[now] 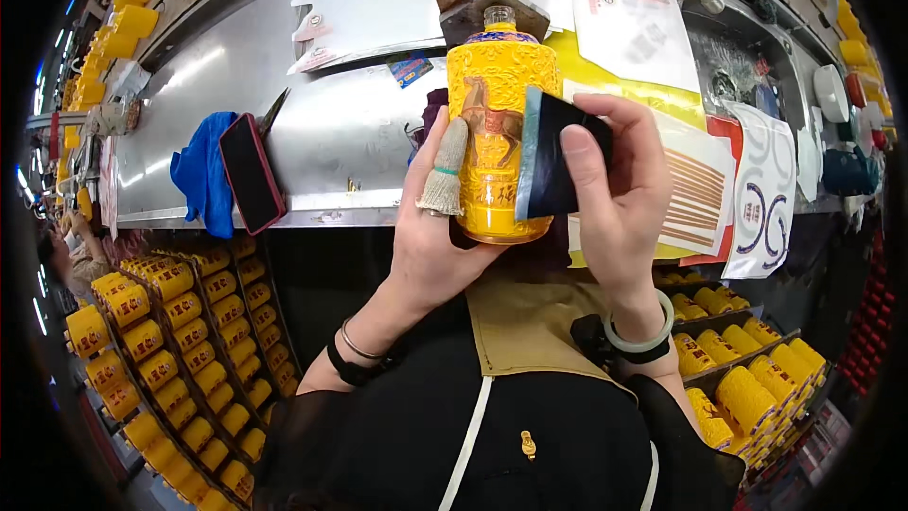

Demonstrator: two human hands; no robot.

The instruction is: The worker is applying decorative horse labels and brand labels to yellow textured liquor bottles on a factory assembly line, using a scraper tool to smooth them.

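A yellow embossed bottle with a clear glass neck lies in front of me, its base toward me, with a brown horse decal on its side. My left hand is closed round the bottle's left side and base; a pale knitted cot with a green band covers one digit, which lies on the bottle. In my right hand is a black, flat squeegee with a bluish edge, pinched between thumb and fingers. That edge lies along the bottle's right side, beside the horse; whether it presses there I cannot tell.
A phone and a blue cloth lie left on the metal bench. Decal sheets and white papers lie around the bottle. A basin is at right. Racks of yellow bottles stand below on both sides.
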